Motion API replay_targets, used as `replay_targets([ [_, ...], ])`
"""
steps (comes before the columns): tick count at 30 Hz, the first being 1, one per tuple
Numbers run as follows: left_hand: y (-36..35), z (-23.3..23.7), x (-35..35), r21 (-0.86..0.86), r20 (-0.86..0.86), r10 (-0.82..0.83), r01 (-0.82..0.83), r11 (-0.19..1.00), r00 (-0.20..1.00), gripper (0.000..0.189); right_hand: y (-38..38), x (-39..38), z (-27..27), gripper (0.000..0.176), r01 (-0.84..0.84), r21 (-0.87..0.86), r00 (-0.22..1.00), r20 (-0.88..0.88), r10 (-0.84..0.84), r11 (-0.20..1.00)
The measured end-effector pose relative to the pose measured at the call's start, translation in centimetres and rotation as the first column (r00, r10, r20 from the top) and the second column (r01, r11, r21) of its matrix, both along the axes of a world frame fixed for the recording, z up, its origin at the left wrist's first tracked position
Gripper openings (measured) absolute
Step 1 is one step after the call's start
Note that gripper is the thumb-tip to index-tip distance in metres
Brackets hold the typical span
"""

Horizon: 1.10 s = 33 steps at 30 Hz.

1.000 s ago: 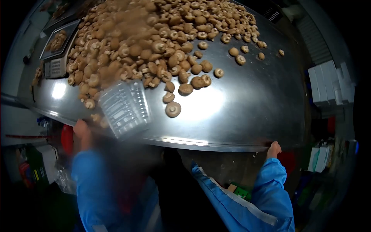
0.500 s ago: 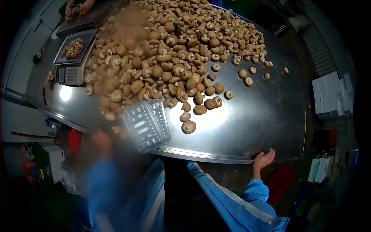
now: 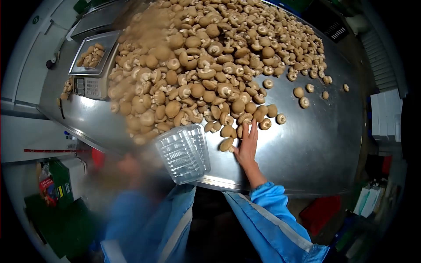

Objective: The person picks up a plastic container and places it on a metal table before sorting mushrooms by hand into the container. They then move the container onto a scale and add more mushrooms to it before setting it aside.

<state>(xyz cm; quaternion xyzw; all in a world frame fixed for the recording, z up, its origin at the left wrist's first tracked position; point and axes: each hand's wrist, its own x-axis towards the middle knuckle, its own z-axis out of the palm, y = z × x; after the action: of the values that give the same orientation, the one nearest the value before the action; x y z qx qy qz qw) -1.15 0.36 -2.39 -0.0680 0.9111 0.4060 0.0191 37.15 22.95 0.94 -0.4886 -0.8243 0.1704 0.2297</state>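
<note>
A large heap of brown mushrooms (image 3: 197,65) covers much of the metal table (image 3: 315,144). At the heap's near edge my right hand (image 3: 247,151) lies with fingers stretched forward, its thumb and fingertips against a few mushrooms beside a single one (image 3: 226,144). Two clear plastic trays (image 3: 182,153), empty and overlapping, rest at the table's front edge. To their left is my left hand (image 3: 130,168), low beside the edge and badly blurred, so its fingers cannot be made out.
On the left stands a scale (image 3: 90,87) bearing a clear tray (image 3: 107,46) of mushrooms. Loose mushrooms (image 3: 304,102) lie to the right of the heap. A red object (image 3: 320,215) is below the table's right front. White boxes (image 3: 386,115) are stacked at the far right.
My right hand has moved from the table's right front edge forward and left to the near mushrooms. The view has shifted, and the other person's hands at the top left are out of sight.
</note>
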Motion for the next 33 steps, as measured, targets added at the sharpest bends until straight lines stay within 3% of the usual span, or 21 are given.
replay_targets([
  [1,-0.1,-0.4,-0.2,-0.083,-0.036,0.016,-0.019,0.996,0.999,0.040,1.3,-1.6,-0.3,0.110,0.047,-0.018,0.993,-0.106,-0.049,0.999],
  [3,-2.9,-5.1,-2.3,-0.104,-0.085,-0.166,0.157,0.982,0.983,0.037,3.9,-4.7,-0.6,0.112,0.110,-0.071,0.945,-0.301,-0.126,0.991],
  [4,-3.1,-5.1,-2.1,-0.100,-0.062,-0.162,0.156,0.983,0.985,0.036,5.0,-6.6,-0.7,0.110,0.156,0.018,0.912,-0.387,-0.137,0.988],
  [5,-3.3,-5.0,-2.0,-0.096,-0.039,-0.159,0.155,0.983,0.986,0.035,5.7,-8.7,0.1,0.107,0.213,0.001,0.871,-0.454,-0.189,0.977],
  [6,-0.9,-1.6,-0.6,-0.079,0.025,-0.063,0.065,0.995,0.998,0.034,6.5,-10.5,1.3,0.104,0.268,-0.022,0.821,-0.519,-0.240,0.963],
  [7,0.1,0.3,0.1,-0.068,0.087,0.032,-0.026,0.997,0.996,0.033,7.7,-12.0,2.2,0.101,0.234,0.042,0.843,-0.506,-0.181,0.971],
  [10,-1.6,-3.5,-1.0,0.137,-0.092,0.020,-0.007,0.991,0.996,0.032,10.9,-16.3,6.8,0.084,0.209,0.251,0.942,-0.310,-0.126,0.945],
  [11,-1.4,-3.0,-0.9,0.014,-0.071,0.034,-0.033,0.999,0.997,0.034,12.3,-17.5,7.6,0.083,0.120,0.218,0.911,-0.412,-0.020,0.969],
  [12,-0.7,-1.1,0.1,-0.018,-0.045,-0.091,0.091,0.996,0.995,0.035,13.5,-18.7,8.2,0.083,0.020,0.194,0.857,-0.509,0.083,0.981],
  [13,0.0,1.1,1.2,-0.045,-0.016,-0.212,0.211,0.977,0.977,0.036,14.1,-20.0,9.2,0.085,-0.037,0.167,0.855,-0.505,0.118,0.985],
  [15,-1.5,-1.1,0.3,-0.112,-0.080,-0.294,0.285,0.952,0.952,0.037,14.5,-22.5,11.1,0.087,-0.083,0.197,0.884,-0.439,0.163,0.977],
  [17,-2.0,-2.5,-0.2,-0.040,-0.062,-0.172,0.170,0.985,0.983,0.038,13.8,-23.7,12.3,0.083,-0.070,0.182,0.893,-0.426,0.143,0.981],
  [18,-0.6,-1.8,0.4,0.111,0.017,0.036,-0.037,0.993,0.999,0.039,12.9,-23.8,12.8,0.082,-0.071,0.159,0.891,-0.435,0.134,0.985],
  [21,-1.4,-3.2,0.3,0.243,-0.028,-0.028,0.034,0.969,0.999,0.045,9.3,-22.7,12.5,0.074,-0.153,0.110,0.932,-0.315,0.180,0.982],
  [23,-4.2,-4.1,-0.5,0.100,0.074,-0.265,0.257,0.961,0.961,0.050,5.7,-21.0,10.5,0.066,-0.165,0.039,0.965,-0.202,0.169,0.986],
  [25,-2.2,2.4,-1.1,0.167,0.402,-0.347,0.305,0.938,0.848,0.045,1.1,-18.7,10.0,0.063,-0.130,-0.088,0.988,-0.091,0.122,0.988],
  [27,-0.5,8.4,-2.2,0.211,0.654,-0.436,0.403,0.890,0.618,0.036,-3.1,-17.3,10.8,0.063,0.016,-0.191,0.999,-0.041,-0.024,0.982],
  [29,-2.6,7.3,-4.8,0.248,0.802,-0.498,0.574,0.780,0.330,0.036,-7.2,-16.3,11.5,0.070,0.157,-0.210,0.988,0.040,-0.151,0.965],
  [30,-4.4,5.1,-6.4,0.454,0.792,-0.591,0.499,0.738,0.152,0.032,-9.0,-16.5,11.9,0.073,0.217,-0.209,0.976,0.059,-0.209,0.954],
  [32,-1.8,9.1,-8.9,0.493,0.867,-0.459,0.452,0.743,-0.192,0.038,-12.6,-18.0,12.2,0.079,0.329,-0.205,0.944,0.073,-0.320,0.922],
  [33,-2.3,8.2,-9.6,0.524,0.852,-0.443,0.476,0.707,-0.280,0.035,-14.1,-18.5,11.6,0.091,0.329,-0.229,0.944,0.077,-0.320,0.916],
])
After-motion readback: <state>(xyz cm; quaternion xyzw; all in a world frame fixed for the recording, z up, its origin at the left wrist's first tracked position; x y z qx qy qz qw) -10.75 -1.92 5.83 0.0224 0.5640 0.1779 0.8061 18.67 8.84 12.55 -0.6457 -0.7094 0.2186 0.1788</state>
